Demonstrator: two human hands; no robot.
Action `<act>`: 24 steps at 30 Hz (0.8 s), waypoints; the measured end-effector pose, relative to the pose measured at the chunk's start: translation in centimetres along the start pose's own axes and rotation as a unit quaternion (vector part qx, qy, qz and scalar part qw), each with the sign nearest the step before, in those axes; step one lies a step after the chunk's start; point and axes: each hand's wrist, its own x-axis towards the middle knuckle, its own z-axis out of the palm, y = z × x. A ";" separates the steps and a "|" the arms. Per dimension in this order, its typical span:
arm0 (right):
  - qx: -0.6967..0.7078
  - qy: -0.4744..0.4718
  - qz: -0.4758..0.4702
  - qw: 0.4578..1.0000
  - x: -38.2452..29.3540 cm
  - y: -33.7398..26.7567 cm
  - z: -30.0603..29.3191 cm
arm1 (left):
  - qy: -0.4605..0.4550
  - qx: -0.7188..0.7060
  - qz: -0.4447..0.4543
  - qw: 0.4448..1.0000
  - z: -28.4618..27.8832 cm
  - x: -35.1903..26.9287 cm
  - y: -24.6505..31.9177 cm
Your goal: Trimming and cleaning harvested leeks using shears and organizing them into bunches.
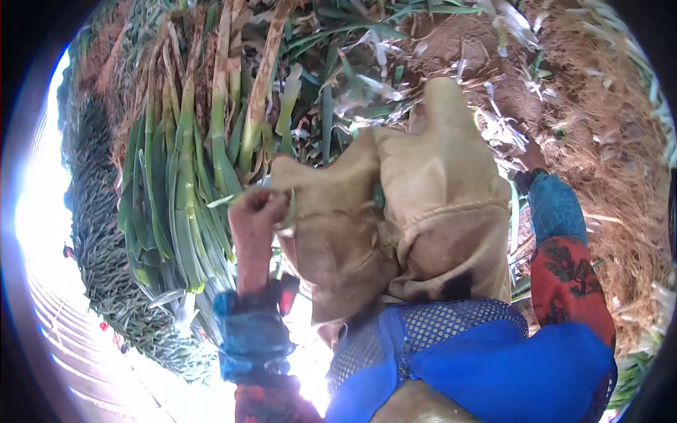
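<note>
My left hand is curled into a fist in front of my left knee. A thin strip of green leaf pokes out on both sides of the fist. Just left of it lies a pile of long green-onion or leek-like stalks, with broad green leaves hanging toward me and browned sections higher up. My right hand reaches down past my right knee, low beside white papery peelings. Its fingers are small and partly hidden, so whether it grips the peelings is unclear.
My bent legs in tan trousers fill the middle. On the right is a large mass of stringy tan roots. Leaf scraps litter the brown soil. A long bank of green leaves runs along the left, beside a bright ribbed surface.
</note>
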 end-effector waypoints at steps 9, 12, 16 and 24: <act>-0.277 0.097 -0.043 0.955 5.8 1.8 2.2 | 0.042 0.219 0.070 0.972 -1.5 8.6 -4.9; -0.333 0.012 0.004 0.943 6.4 3.3 3.5 | 0.071 0.296 0.163 0.938 0.5 7.1 0.7; -0.142 0.052 -0.062 0.987 5.5 4.6 4.0 | -0.132 0.221 0.117 0.959 0.6 3.9 3.2; 0.062 -0.067 -0.148 0.985 -2.3 -3.3 -6.7 | -0.201 0.061 0.008 0.978 3.5 4.7 3.6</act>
